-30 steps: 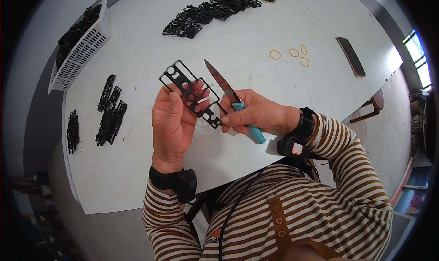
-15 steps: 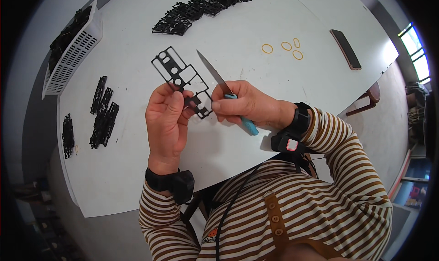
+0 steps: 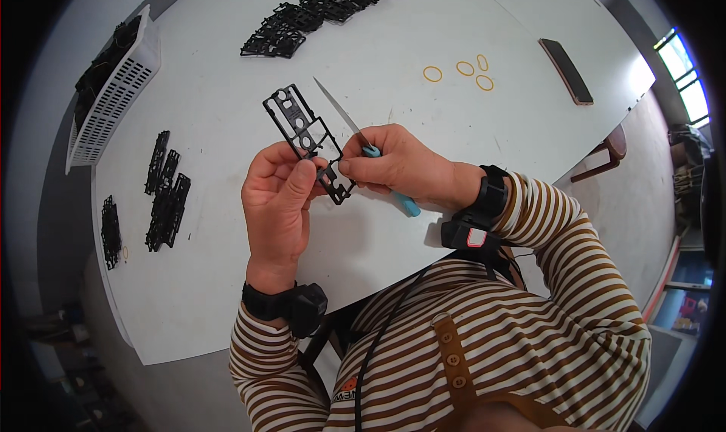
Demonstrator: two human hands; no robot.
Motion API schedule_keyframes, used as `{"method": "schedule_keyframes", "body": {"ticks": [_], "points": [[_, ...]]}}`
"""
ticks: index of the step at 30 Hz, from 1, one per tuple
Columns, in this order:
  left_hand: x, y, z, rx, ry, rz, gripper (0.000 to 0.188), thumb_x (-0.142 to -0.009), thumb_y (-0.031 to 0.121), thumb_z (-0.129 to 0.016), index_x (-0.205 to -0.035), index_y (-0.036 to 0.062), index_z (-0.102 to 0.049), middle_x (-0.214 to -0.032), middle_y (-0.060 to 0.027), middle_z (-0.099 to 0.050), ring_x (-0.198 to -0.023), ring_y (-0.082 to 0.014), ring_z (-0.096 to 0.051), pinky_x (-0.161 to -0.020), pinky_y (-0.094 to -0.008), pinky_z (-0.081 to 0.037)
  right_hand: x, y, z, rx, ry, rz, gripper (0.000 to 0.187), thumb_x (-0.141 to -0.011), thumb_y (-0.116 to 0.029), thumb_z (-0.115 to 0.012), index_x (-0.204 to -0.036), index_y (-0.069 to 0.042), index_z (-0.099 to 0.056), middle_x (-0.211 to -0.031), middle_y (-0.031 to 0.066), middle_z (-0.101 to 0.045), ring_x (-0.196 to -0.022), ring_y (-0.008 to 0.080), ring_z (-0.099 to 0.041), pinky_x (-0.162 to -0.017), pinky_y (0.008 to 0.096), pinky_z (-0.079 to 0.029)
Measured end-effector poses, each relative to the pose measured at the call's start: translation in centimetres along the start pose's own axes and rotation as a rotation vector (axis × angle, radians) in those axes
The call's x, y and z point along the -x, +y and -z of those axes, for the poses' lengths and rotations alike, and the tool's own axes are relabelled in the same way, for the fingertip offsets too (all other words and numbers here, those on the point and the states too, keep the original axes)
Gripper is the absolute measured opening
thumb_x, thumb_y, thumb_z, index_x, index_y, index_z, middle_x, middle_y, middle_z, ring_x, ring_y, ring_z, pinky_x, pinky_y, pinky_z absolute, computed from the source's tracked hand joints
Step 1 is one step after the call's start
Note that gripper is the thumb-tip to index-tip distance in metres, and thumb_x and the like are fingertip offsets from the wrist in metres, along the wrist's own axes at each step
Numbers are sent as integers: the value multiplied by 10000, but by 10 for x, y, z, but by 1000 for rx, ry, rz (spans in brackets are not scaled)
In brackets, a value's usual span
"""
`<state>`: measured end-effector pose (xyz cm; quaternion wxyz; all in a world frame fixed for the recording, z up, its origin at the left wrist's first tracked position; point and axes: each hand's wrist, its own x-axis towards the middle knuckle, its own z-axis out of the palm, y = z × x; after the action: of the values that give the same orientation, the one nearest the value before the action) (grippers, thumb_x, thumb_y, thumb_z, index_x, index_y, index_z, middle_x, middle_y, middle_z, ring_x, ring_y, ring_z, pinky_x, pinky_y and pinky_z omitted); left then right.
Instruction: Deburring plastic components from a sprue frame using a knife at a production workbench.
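A thin black plastic frame (image 3: 298, 122) with round holes and rectangular openings is tilted in the air over the white table. My left hand (image 3: 278, 197) pinches its lower left side between thumb and fingers. My right hand (image 3: 393, 162) is closed round a knife (image 3: 406, 203) with a light blue handle, its narrow blade pointing up and left beside the frame. The right thumb and fingertips also touch the frame's right edge. The palm covers the middle of the knife handle.
Stacks of similar black frames (image 3: 321, 12) lie at the far side, with smaller stacks (image 3: 166, 212) on the left. A white perforated basket (image 3: 121, 84) holds more black parts. Several yellow rubber bands (image 3: 464, 68) and a phone (image 3: 566, 70) lie to the right on the white table (image 3: 393, 258).
The black frame has turned and tilted in my left hand, showing its edge more. My right hand and the knife have shifted slightly left. The whole view has moved a little.
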<state>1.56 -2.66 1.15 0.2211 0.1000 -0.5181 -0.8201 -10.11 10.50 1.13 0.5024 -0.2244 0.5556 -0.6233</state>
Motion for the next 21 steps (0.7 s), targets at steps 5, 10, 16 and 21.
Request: {"method": "schedule_keyframes", "body": {"ticks": [5,10,16,21], "points": [[-1,-3,0,3,-2,10,165,-830,67,-573,-969,15,-502,-850,-92,-615,-698,-118,-587,-639,-250,-506,-4,5,5,140,5,66,100,-774,-98,-602,-760,-40,-523,-657,-24,-474,-556,33,-424,-484,179,-341],[-1,-4,0,-1,7,6,155,-835,65,-564,-970,21,-502,-853,-90,-614,-708,-123,-584,-647,-253,-502,-2,3,5,194,-7,106,90,-773,-81,-593,-787,-33,-518,-670,-28,-470,-559,31,-418,-484,177,-336],[-3,0,6,82,2,-23,142,-849,72,-542,-980,34,-498,-861,-78,-600,-724,-121,-571,-668,-245,-492,1,-2,4,-16,-81,52,100,-785,-72,-587,-841,-20,-522,-677,-15,-479,-535,36,-418,-472,178,-328],[-4,1,8,148,-14,19,138,-858,81,-530,-987,47,-494,-868,-68,-588,-732,-120,-560,-684,-238,-484,3,-3,4,-64,-106,66,108,-799,-71,-579,-874,-12,-528,-664,-6,-485,-515,42,-412,-460,182,-322]]}}
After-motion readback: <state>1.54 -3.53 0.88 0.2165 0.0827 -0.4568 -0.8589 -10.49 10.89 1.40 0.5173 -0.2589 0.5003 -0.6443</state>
